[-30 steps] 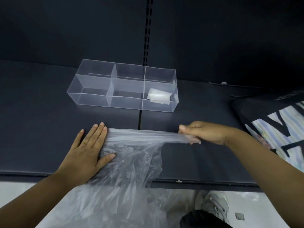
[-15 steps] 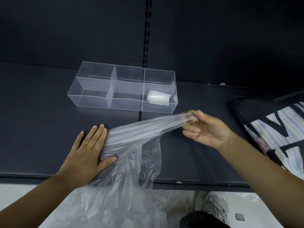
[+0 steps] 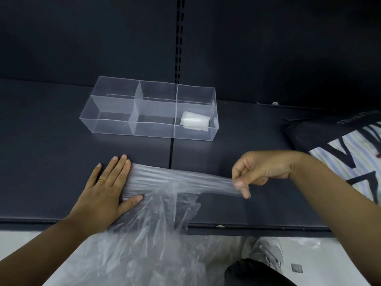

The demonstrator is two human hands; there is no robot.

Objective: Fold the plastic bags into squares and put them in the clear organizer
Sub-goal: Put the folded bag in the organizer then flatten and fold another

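Left hand [image 3: 107, 188] lies flat, fingers [image 3: 121, 168] straight, pinning the bag [image 3: 175, 180] to the shelf [image 3: 41, 141]. Right hand [image 3: 261, 172] pinches its far end, so the strip runs left-to-right between them, organizer [image 3: 152, 131] well behind.

Lower end of plastic bag [image 3: 156, 240] off-frame

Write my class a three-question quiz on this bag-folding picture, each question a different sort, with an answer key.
1. True or false: the left hand lies flat on the plastic bag.
2. Which section of the clear organizer holds the folded bag? A left, B middle, C right.
3. Fill in: the right hand ___ the plastic bag's stretched end between thumb and fingers.
Key: 1 true; 2 C; 3 pinches.
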